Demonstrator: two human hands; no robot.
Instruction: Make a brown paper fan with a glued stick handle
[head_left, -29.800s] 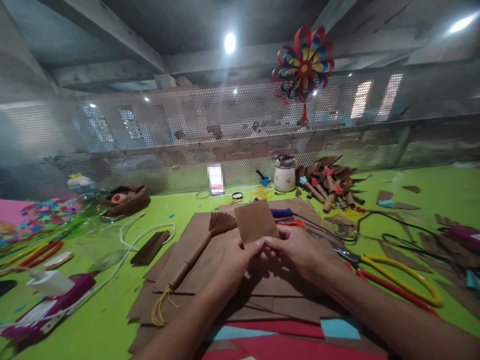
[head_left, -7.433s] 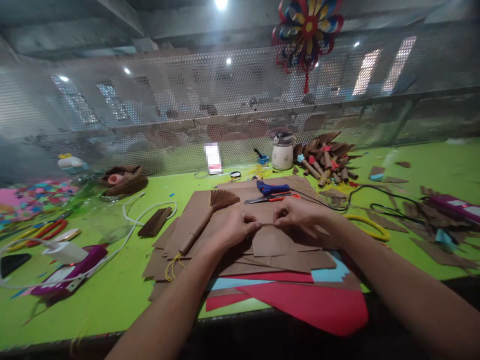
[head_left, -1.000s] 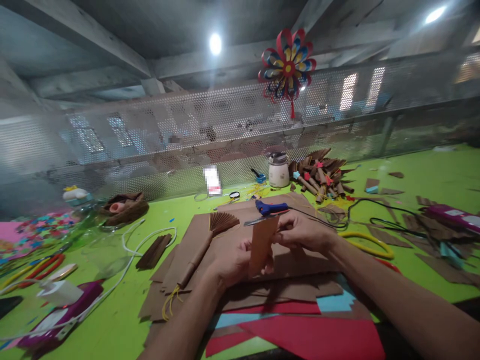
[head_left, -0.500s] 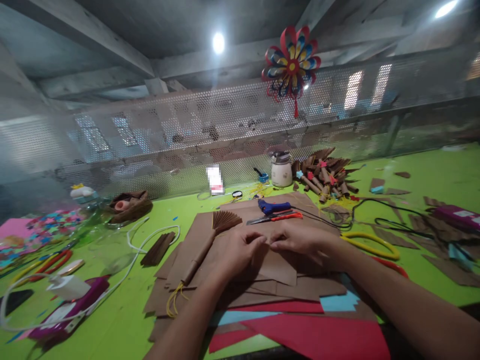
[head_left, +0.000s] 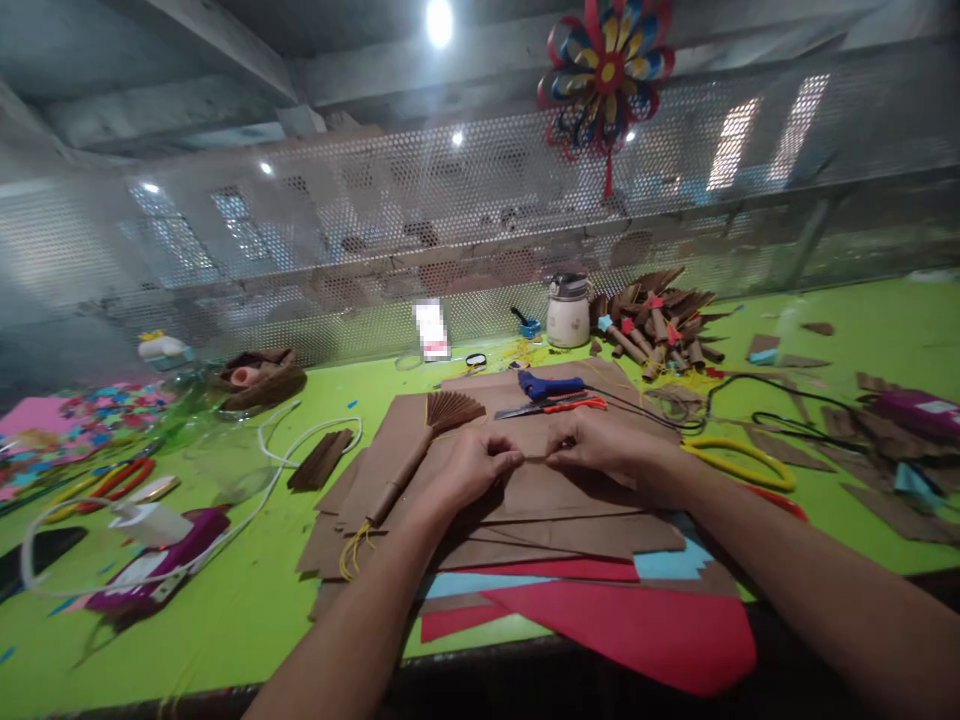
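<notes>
My left hand [head_left: 474, 467] and my right hand [head_left: 595, 443] meet over a stack of brown paper sheets [head_left: 555, 500] on the green table [head_left: 225, 610]. Both pinch the far edge of the top brown sheet between thumb and fingers, pressing it flat against the stack. Just left of my left hand lies a finished brown paper fan [head_left: 420, 440] with a rolled handle and a yellow tassel. Red paper [head_left: 637, 630] and blue paper [head_left: 667, 562] stick out from under the stack near the table's front edge.
A blue glue gun [head_left: 547, 384] and small red-handled scissors [head_left: 562, 407] lie just beyond my hands. Yellow-handled scissors [head_left: 742, 465], black cables and brown scraps are at the right. A white jar [head_left: 566, 312] and a pile of finished fans [head_left: 660, 320] stand at the back. Another glue gun [head_left: 150, 570] lies at the left.
A second ago both hands held a brown sheet upright; it now lies flat on the stack, and my fingers pinch its far edge. The camera has tipped down slightly.
</notes>
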